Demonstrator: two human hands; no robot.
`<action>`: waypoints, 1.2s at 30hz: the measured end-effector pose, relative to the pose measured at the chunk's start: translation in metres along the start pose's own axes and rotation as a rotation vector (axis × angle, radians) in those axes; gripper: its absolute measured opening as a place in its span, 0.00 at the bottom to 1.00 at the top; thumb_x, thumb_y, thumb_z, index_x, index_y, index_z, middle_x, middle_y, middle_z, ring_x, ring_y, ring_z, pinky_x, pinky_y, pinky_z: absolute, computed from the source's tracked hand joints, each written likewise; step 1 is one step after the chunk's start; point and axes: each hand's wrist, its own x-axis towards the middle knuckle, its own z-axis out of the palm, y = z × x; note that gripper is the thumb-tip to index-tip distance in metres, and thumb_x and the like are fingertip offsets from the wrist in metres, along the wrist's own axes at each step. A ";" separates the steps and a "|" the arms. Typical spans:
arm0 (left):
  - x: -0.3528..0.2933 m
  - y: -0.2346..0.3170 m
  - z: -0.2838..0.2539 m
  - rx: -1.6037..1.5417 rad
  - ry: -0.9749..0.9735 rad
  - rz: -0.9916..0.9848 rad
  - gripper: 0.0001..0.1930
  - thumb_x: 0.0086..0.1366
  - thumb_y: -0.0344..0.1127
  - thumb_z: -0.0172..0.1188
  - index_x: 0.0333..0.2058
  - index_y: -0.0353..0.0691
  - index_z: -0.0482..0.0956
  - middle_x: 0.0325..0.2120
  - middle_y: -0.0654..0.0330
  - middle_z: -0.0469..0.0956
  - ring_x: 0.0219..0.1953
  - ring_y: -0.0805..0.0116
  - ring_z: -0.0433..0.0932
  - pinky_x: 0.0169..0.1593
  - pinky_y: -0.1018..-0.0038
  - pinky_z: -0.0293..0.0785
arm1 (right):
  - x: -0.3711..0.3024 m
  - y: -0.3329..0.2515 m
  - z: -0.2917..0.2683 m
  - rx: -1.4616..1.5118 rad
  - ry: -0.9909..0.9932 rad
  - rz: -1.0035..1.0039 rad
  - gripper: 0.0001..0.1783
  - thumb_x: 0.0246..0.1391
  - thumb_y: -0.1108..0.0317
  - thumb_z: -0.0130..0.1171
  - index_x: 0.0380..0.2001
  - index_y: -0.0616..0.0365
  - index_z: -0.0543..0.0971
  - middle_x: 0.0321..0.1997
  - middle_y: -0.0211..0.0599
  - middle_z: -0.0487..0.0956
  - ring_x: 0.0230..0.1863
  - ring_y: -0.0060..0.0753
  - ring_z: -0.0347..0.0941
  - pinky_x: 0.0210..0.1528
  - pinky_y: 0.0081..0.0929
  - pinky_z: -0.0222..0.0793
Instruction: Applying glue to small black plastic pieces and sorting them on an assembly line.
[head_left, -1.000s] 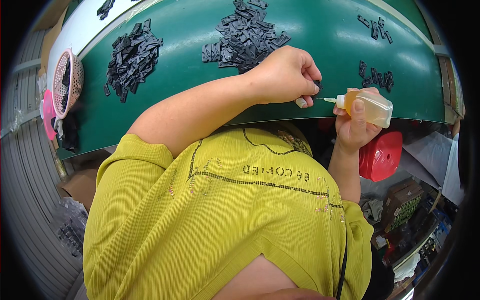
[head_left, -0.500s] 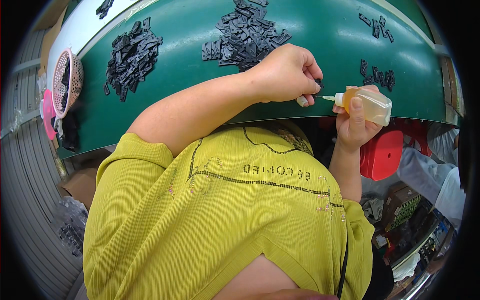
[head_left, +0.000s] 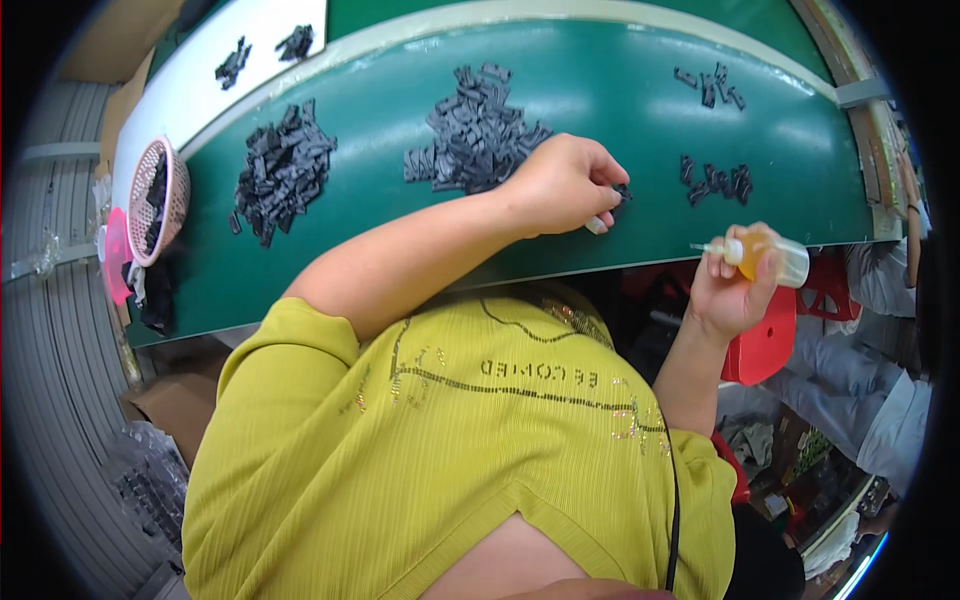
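Pinched in left hand [head_left: 562, 187]: small black part [head_left: 622, 193]. Gripped nearly level in right hand [head_left: 730, 300]: translucent, amber-filled bottle [head_left: 793, 262].

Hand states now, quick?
Left hand: closed, pinching a small black part.
Right hand: closed around a needle-tipped bottle.

We are seeing bright, fairly even light, with pale glare lying on the green tabletop [head_left: 600, 90]. We are noticing slight blur softening the heaped black pieces [head_left: 475, 135] and deep shadow under the tabletop. Toward the rim, straight edges are bending, the corners are going black, and a blue-white streak [head_left: 864, 566] is glowing at lower right.
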 end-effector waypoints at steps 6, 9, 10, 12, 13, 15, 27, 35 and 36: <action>0.041 0.005 0.033 0.569 0.289 0.437 0.14 0.53 0.39 0.64 0.33 0.33 0.77 0.27 0.49 0.79 0.31 0.55 0.80 0.35 0.66 0.75 | -0.003 -0.006 0.004 0.053 -0.075 -0.034 0.12 0.57 0.67 0.52 0.40 0.61 0.66 0.34 0.37 0.67 0.23 0.23 0.61 0.20 0.21 0.61; 0.021 0.023 0.034 0.756 0.274 0.461 0.17 0.52 0.46 0.65 0.31 0.36 0.77 0.30 0.48 0.77 0.35 0.48 0.76 0.39 0.60 0.73 | -0.006 -0.010 0.003 0.005 -0.087 -0.048 0.12 0.55 0.68 0.53 0.41 0.60 0.66 0.35 0.37 0.67 0.23 0.23 0.62 0.20 0.19 0.61; 0.015 0.027 0.025 0.858 0.313 0.445 0.17 0.52 0.46 0.65 0.30 0.36 0.77 0.31 0.47 0.77 0.36 0.48 0.76 0.39 0.59 0.73 | -0.009 -0.007 -0.001 -0.016 -0.005 -0.083 0.13 0.54 0.68 0.53 0.41 0.59 0.67 0.35 0.36 0.67 0.24 0.22 0.63 0.19 0.16 0.60; 0.004 0.034 -0.008 1.019 0.397 0.367 0.18 0.52 0.46 0.65 0.31 0.36 0.76 0.32 0.47 0.76 0.37 0.49 0.76 0.40 0.58 0.73 | -0.009 -0.005 -0.005 -0.047 0.016 -0.114 0.13 0.52 0.67 0.55 0.40 0.58 0.67 0.34 0.36 0.68 0.24 0.21 0.65 0.17 0.13 0.60; -0.001 0.036 -0.025 1.070 0.431 0.292 0.18 0.51 0.46 0.65 0.31 0.36 0.76 0.33 0.47 0.76 0.38 0.49 0.76 0.40 0.58 0.73 | -0.009 -0.005 -0.007 -0.083 -0.017 -0.123 0.14 0.51 0.67 0.56 0.39 0.59 0.68 0.34 0.37 0.69 0.21 0.22 0.65 0.16 0.14 0.62; -0.011 0.036 -0.047 1.136 0.422 0.068 0.17 0.51 0.45 0.65 0.30 0.37 0.77 0.32 0.49 0.77 0.38 0.49 0.76 0.40 0.59 0.73 | -0.012 -0.001 0.001 -0.083 0.061 -0.104 0.15 0.50 0.66 0.57 0.39 0.60 0.68 0.33 0.37 0.71 0.18 0.23 0.65 0.15 0.16 0.64; 0.000 0.028 -0.060 1.076 0.475 0.015 0.08 0.44 0.38 0.59 0.21 0.41 0.81 0.26 0.50 0.79 0.32 0.50 0.78 0.37 0.61 0.75 | -0.012 0.010 0.011 -0.037 0.031 -0.036 0.16 0.52 0.67 0.56 0.41 0.61 0.68 0.32 0.39 0.72 0.18 0.20 0.64 0.16 0.17 0.65; 0.014 0.037 -0.070 1.061 0.334 -0.129 0.11 0.46 0.41 0.63 0.27 0.41 0.81 0.30 0.53 0.80 0.37 0.54 0.78 0.41 0.63 0.74 | -0.010 0.012 0.008 -0.055 -0.015 -0.008 0.13 0.55 0.67 0.53 0.41 0.62 0.70 0.32 0.39 0.73 0.19 0.23 0.65 0.18 0.21 0.64; 0.014 0.038 -0.070 1.036 0.314 -0.132 0.11 0.46 0.40 0.63 0.27 0.41 0.81 0.29 0.54 0.80 0.37 0.55 0.78 0.41 0.64 0.74 | -0.010 0.011 0.008 -0.043 -0.028 -0.004 0.13 0.56 0.67 0.52 0.42 0.62 0.70 0.32 0.40 0.74 0.19 0.23 0.65 0.18 0.21 0.65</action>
